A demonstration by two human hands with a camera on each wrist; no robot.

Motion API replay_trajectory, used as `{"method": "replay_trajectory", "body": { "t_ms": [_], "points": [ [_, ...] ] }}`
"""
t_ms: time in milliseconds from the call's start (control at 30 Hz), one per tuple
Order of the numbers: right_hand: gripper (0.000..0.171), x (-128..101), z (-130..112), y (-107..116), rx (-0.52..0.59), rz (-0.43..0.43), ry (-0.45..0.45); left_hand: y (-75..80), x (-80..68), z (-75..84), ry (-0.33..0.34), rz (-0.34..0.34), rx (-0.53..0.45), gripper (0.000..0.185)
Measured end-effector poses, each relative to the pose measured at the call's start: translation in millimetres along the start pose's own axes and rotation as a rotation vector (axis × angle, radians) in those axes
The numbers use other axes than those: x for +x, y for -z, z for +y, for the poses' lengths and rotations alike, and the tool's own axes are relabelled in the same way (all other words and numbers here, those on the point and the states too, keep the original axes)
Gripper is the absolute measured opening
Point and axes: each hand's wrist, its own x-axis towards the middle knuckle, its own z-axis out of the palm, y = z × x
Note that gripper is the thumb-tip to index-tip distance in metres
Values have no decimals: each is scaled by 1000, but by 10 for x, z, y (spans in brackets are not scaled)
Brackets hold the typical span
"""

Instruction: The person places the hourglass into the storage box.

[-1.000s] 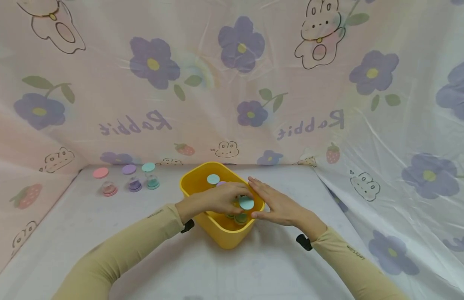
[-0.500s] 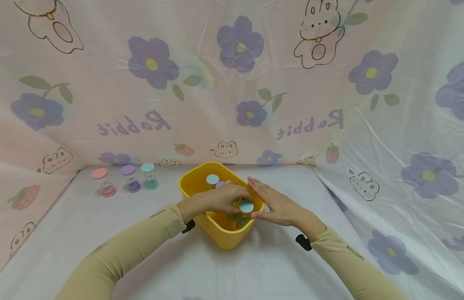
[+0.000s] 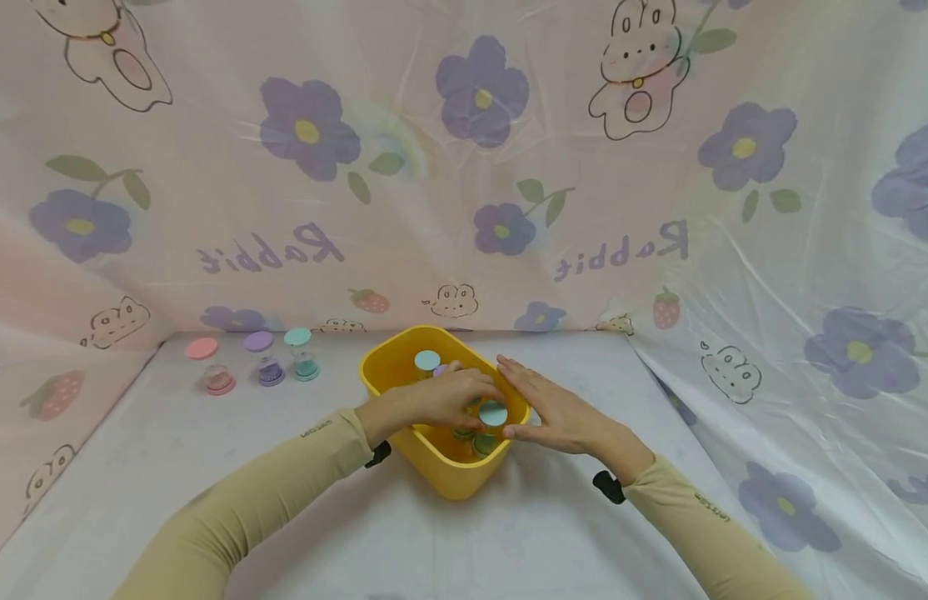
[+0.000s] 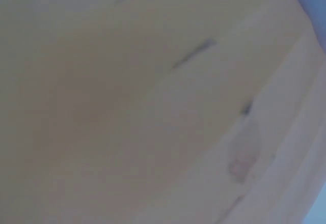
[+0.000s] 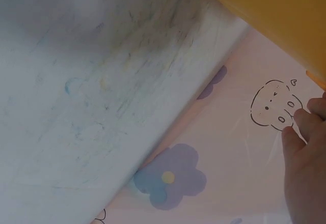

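My left hand (image 3: pixel 452 398) reaches over the near side of a yellow bin (image 3: pixel 458 482) and grips a sand timer with a light-blue top (image 3: pixel 493 413) inside it, toward the right corner. Its fingers partly hide the timer. Fingers straight, my right hand (image 3: pixel 561 414) rests against the bin's right rim, the thumb apart from the other fingers. Farther back in the bin stand another light-blue-topped timer (image 3: pixel 427 360) and a purple-topped timer (image 3: pixel 439 369), partly covered by the left hand. Greenish timer ends (image 3: pixel 484 444) show lower down. The left wrist view holds only blurred sleeve.
At the table's back left stand three sand timers in a row: pink (image 3: pixel 219 380), purple (image 3: pixel 270 371) and teal (image 3: pixel 306 367). A patterned curtain (image 3: pixel 404 208) hangs behind the white table (image 3: pixel 306 517) and along its sides.
The light-blue-topped timer in my left hand has sunk slightly lower in the bin, then stayed about still. My right hand keeps its place on the rim.
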Motion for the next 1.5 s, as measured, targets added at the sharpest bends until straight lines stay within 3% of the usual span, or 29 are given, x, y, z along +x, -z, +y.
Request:
{"method": "replay_trajectory", "body": {
  "t_ms": [267,433,633,833,1100,1333,1500],
  "points": [
    [93,0,0,-6,1,5,11,75,-63,-18,14,19,8,48],
    [92,-5,-6,-7,-25,13,21,171,-175,-7,25,89,-29,47],
    [91,-12,-9,-20,-25,30,30,292,-390,-15,48,229,-104,43],
    [92,-1,5,-41,-32,41,35,377,-671,-112,41,403,-108,43],
    [92,-10,19,-61,-24,53,35,413,-1074,-326,143,613,-172,42],
    [91,-7,10,-73,-13,59,28,387,-1477,-621,246,824,-153,46],
    [91,-11,-1,-72,-13,61,25,366,-1814,-807,318,907,-132,46]
  ]
}}
